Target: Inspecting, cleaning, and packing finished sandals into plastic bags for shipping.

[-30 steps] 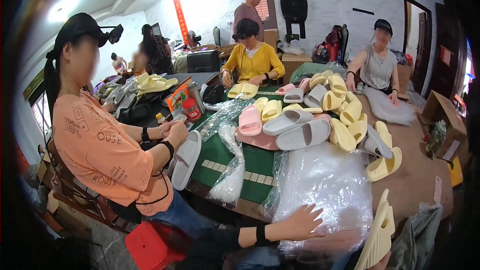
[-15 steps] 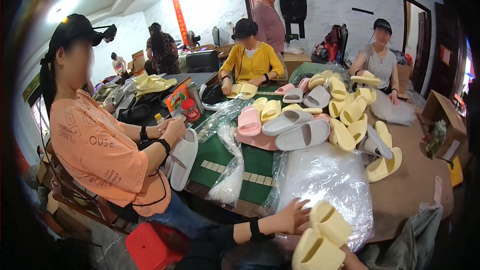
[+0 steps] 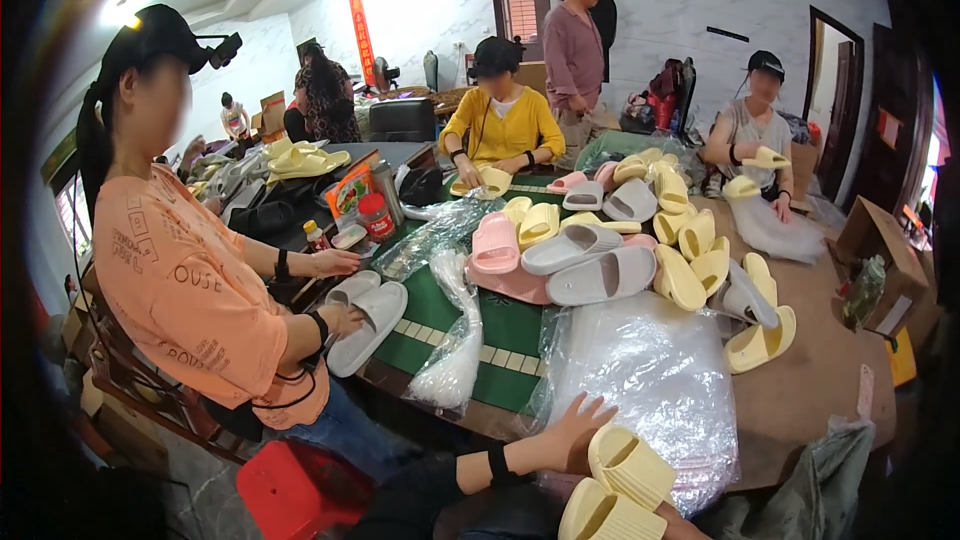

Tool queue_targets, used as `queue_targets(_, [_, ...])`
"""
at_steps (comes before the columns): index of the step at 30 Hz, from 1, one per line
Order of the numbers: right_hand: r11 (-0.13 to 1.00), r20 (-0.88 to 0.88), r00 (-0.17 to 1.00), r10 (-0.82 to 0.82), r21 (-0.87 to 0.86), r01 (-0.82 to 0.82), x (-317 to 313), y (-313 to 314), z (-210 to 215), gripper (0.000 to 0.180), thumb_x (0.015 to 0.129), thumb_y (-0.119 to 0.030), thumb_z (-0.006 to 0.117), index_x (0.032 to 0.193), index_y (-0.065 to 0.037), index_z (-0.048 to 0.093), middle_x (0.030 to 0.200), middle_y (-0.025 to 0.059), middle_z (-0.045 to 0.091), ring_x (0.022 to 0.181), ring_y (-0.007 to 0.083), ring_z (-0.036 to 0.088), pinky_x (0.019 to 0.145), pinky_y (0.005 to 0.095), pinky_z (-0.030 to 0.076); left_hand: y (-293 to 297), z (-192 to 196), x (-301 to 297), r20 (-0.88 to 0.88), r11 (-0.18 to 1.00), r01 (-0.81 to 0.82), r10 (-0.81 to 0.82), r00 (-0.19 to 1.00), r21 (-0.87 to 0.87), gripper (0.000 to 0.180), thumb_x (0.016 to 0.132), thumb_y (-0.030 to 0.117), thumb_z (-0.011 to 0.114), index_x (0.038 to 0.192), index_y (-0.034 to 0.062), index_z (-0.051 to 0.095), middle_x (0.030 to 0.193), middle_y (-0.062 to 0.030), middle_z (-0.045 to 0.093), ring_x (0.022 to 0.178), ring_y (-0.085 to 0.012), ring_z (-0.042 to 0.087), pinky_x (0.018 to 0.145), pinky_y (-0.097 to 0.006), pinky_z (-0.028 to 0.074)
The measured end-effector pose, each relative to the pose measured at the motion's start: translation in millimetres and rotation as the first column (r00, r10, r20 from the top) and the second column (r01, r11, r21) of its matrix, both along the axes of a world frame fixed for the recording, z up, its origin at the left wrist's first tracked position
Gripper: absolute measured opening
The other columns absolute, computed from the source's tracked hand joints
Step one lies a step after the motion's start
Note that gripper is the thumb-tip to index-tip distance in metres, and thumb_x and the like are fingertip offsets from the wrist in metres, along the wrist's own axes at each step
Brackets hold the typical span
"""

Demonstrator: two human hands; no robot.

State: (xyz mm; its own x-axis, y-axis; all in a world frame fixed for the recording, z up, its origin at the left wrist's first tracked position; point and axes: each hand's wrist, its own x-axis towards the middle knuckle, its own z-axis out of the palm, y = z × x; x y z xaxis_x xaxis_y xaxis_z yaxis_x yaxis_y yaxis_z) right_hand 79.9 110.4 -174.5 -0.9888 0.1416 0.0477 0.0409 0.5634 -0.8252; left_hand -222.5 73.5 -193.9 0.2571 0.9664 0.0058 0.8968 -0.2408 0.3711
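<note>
My left hand (image 3: pixel 572 434), a black band at its wrist, is open with fingers spread over the near edge of a stack of clear plastic bags (image 3: pixel 650 380). Close to its right, a pair of pale yellow slippers (image 3: pixel 630 470) is held up at the lower edge. My right hand (image 3: pixel 682 524) supports that pair from below; its fingers are mostly hidden by the slippers. Beyond the bags lies a pile of slippers, with grey slippers (image 3: pixel 600 276), a pink slipper (image 3: pixel 494 244) and several yellow ones (image 3: pixel 680 278).
To my left, a co-worker in orange (image 3: pixel 190 270) rests a hand on grey slippers (image 3: pixel 368 325). Across the table, a person in yellow (image 3: pixel 500 130) and one in grey (image 3: pixel 752 130) handle yellow slippers. A red stool (image 3: pixel 290 490), bundled plastic (image 3: pixel 450 340) and a cardboard box (image 3: pixel 880 260) are nearby.
My hands and the yellow slippers sit slightly further left and lower in view. The co-worker in orange has parted their hands, one now on the grey slippers. The person in grey has shifted their slippers.
</note>
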Motion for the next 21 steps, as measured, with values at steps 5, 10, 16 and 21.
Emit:
queue_targets(5, [0.998, 0.060, 0.998, 0.013, -0.057, -0.010, -1.0, -1.5, 0.8, 0.083, 0.068, -0.014, 0.073, 0.140, -0.003, 0.033, 0.141, 0.0207, 0.035, 0.130, 0.0352, 0.033, 0.107, 0.0410, 0.027, -11.1, -44.8, 8.9, -0.237, 0.998, 0.054, -0.042, 0.971, 0.045, 0.073, 0.079, 0.047, 0.056, 0.141, 0.0146, 0.037, 0.147, -0.0231, 0.027, 0.138, -0.0394, 0.020, 0.106, -0.064, 0.010])
queue_targets(10, [0.913, 0.257, 0.961, -0.101, -0.361, 0.192, 1.6, -5.4, 4.5, 0.089, 0.070, -0.019, 0.076, 0.142, 0.000, 0.028, 0.142, 0.0176, 0.036, 0.132, 0.0274, 0.032, 0.109, 0.0376, 0.025, -16.0, -78.7, 8.5, 0.000, 0.971, 0.028, -0.029, 1.000, 0.237, 0.052, 0.084, 0.033, 0.053, 0.131, 0.0101, 0.049, 0.142, -0.0193, 0.038, 0.136, -0.0404, 0.024, 0.109, -0.053, 0.021])
queue_targets(16, [0.948, 0.167, 0.986, -0.016, -0.310, 0.068, 6.1, -2.2, -8.4, 0.089, 0.072, -0.024, 0.078, 0.142, 0.001, 0.029, 0.145, 0.0170, 0.034, 0.133, 0.0269, 0.031, 0.109, 0.0366, 0.024, -12.5, -59.0, -2.3, -0.007, 0.980, 0.093, -0.093, 0.996, 0.176, 0.068, 0.079, 0.040, 0.060, 0.138, 0.0108, 0.042, 0.148, -0.0151, 0.030, 0.135, -0.0370, 0.027, 0.108, -0.045, 0.027])
queue_targets(21, [0.923, 0.151, 0.989, 0.009, -0.382, 0.050, -3.1, -6.2, 2.1, 0.083, 0.074, -0.025, 0.077, 0.140, 0.000, 0.033, 0.145, 0.0160, 0.034, 0.133, 0.0261, 0.032, 0.108, 0.0362, 0.026, -2.5, -42.1, -4.4, 0.217, 0.931, -0.037, -0.046, 0.975, 0.362, 0.041, 0.080, 0.025, 0.061, 0.118, 0.0109, 0.059, 0.128, -0.0149, 0.052, 0.114, -0.0296, 0.049, 0.092, -0.042, 0.039])
